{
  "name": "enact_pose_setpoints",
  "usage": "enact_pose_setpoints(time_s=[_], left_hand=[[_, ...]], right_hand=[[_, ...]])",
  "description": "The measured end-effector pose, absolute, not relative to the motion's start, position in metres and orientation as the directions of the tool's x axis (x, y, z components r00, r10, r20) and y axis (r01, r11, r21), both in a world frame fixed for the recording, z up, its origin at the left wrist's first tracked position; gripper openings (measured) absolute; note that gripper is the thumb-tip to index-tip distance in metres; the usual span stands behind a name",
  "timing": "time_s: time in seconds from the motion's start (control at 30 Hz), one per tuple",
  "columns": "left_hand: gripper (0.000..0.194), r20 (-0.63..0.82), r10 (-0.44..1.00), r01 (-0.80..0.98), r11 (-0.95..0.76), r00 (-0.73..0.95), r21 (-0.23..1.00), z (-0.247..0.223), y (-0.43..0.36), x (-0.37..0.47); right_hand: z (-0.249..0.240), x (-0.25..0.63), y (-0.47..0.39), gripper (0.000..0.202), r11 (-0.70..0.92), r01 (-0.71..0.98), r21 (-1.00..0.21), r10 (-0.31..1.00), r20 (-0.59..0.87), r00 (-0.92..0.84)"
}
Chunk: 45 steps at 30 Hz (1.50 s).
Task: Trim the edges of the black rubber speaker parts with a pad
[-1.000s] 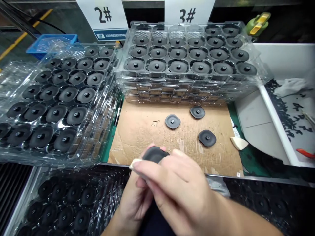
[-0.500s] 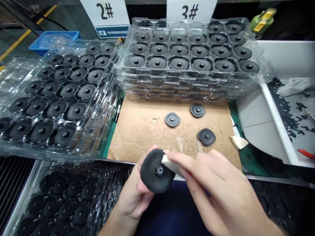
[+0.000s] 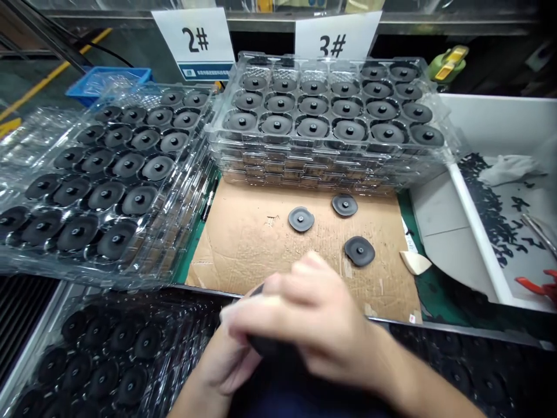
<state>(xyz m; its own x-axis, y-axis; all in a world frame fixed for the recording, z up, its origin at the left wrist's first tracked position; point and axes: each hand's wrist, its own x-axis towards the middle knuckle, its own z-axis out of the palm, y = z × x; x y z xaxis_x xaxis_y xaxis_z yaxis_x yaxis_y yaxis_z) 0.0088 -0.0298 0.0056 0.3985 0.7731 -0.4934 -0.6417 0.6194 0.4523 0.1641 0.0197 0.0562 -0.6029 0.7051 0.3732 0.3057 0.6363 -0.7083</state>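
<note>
A black rubber disc is held by my left hand at the bottom centre, mostly covered by my right hand. Across its top passes my right hand, blurred, its fingers bent over the disc's left side. A small whitish tip shows at those fingertips; the rest of that piece is hidden. Beyond my hands, three loose black discs lie on the cardboard sheet: one near the middle, one behind it to the right, and one nearer.
Stacked clear trays of black discs stand at the left and back. A white bin at the right has small black scraps and red-handled pliers. A pale wedge lies beside the cardboard.
My right hand has moved left across the disc, now covering most of it. The view has tilted up slightly, showing more of the shelf.
</note>
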Motion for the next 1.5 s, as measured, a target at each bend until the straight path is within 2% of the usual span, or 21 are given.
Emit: enact_pose_setpoints(time_s=[0.1,0.17,0.27,0.33,0.43,0.53,0.6,0.63,0.7,0.77,0.8,0.83,0.9,0.93,1.0,1.07,1.23,1.37,1.5], left_hand=[[0.05,-0.42,0.801,-0.686,0.59,0.427,0.426,0.004,-0.029,0.006],[0.053,-0.376,0.805,-0.719,0.585,0.459,0.375,0.003,-0.031,0.003],[0.048,-0.336,0.804,-0.759,0.583,0.49,0.29,0.002,-0.034,-0.001],[0.046,-0.319,0.789,-0.771,0.599,0.524,0.215,0.001,-0.036,-0.002],[0.052,-0.277,0.745,-0.749,0.653,0.607,0.116,0.001,-0.035,-0.003],[0.055,-0.245,0.72,-0.724,0.684,0.649,0.095,0.0,-0.033,-0.005],[0.054,-0.238,0.758,-0.741,0.649,0.608,0.172,-0.001,-0.031,-0.006],[0.054,-0.237,0.792,-0.747,0.61,0.563,0.264,-0.002,-0.03,-0.006],[0.069,-0.242,0.865,-0.679,0.496,0.439,0.54,-0.004,-0.03,-0.007],[0.093,-0.212,0.935,-0.435,0.323,0.285,0.84,-0.008,-0.031,-0.008],[0.1,-0.161,0.963,-0.261,0.216,0.216,0.941,-0.011,-0.031,-0.009],[0.103,-0.088,0.982,-0.08,0.103,0.166,0.992,-0.013,-0.031,-0.011],[0.106,0.1,0.984,0.204,-0.128,0.144,0.971,-0.016,-0.032,-0.013],[0.107,0.178,0.971,0.283,-0.219,0.162,0.934,-0.017,-0.032,-0.014],[0.107,0.273,0.941,0.342,-0.328,0.199,0.881,-0.017,-0.032,-0.015],[0.106,0.299,0.93,0.33,-0.356,0.213,0.874,-0.017,-0.032,-0.016],[0.104,0.239,0.944,0.277,-0.298,0.228,0.913,-0.017,-0.035,-0.017],[0.101,0.112,0.957,0.219,-0.173,0.266,0.96,-0.015,-0.038,-0.019],[0.104,-0.057,0.929,0.077,0.031,0.367,0.997,-0.009,-0.039,-0.02]], right_hand=[[0.027,0.171,0.038,0.029,0.33,0.352,-0.876,0.89,0.163,-0.427],[-0.003,0.172,0.047,0.028,0.205,0.378,-0.903,0.924,0.051,-0.38],[-0.048,0.166,0.045,0.027,0.19,0.419,-0.888,0.924,0.017,-0.382],[-0.065,0.161,0.038,0.029,0.172,0.449,-0.877,0.946,0.02,-0.323],[-0.061,0.161,0.028,0.031,0.133,0.466,-0.875,0.973,0.025,-0.23],[-0.039,0.164,0.022,0.027,0.117,0.454,-0.883,0.969,0.002,-0.245],[-0.03,0.166,0.019,0.025,0.108,0.453,-0.885,0.962,-0.022,-0.272],[-0.028,0.166,0.017,0.024,0.102,0.456,-0.884,0.96,-0.032,-0.277],[-0.03,0.166,0.013,0.023,0.09,0.465,-0.88,0.963,-0.041,-0.265],[-0.032,0.168,0.01,0.022,0.088,0.47,-0.878,0.971,-0.03,-0.238],[-0.031,0.169,0.009,0.022,0.091,0.469,-0.878,0.975,-0.017,-0.22],[-0.029,0.17,0.007,0.022,0.099,0.468,-0.878,0.979,0.001,-0.204],[-0.02,0.173,0.004,0.022,0.135,0.454,-0.881,0.981,0.054,-0.187],[-0.014,0.174,0.003,0.023,0.151,0.438,-0.886,0.98,0.076,-0.184],[-0.003,0.175,-0.001,0.023,0.142,0.38,-0.914,0.979,0.075,-0.188],[0.005,0.174,-0.004,0.024,0.06,0.296,-0.953,0.976,-0.006,-0.216],[0.013,0.171,-0.007,0.023,-0.211,0.134,-0.968,0.889,-0.247,-0.386],[0.02,0.169,-0.003,0.016,-0.33,0.106,-0.938,0.771,-0.333,-0.543],[0.028,0.169,0.003,0.016,-0.473,0.026,-0.881,0.663,-0.375,-0.648]])
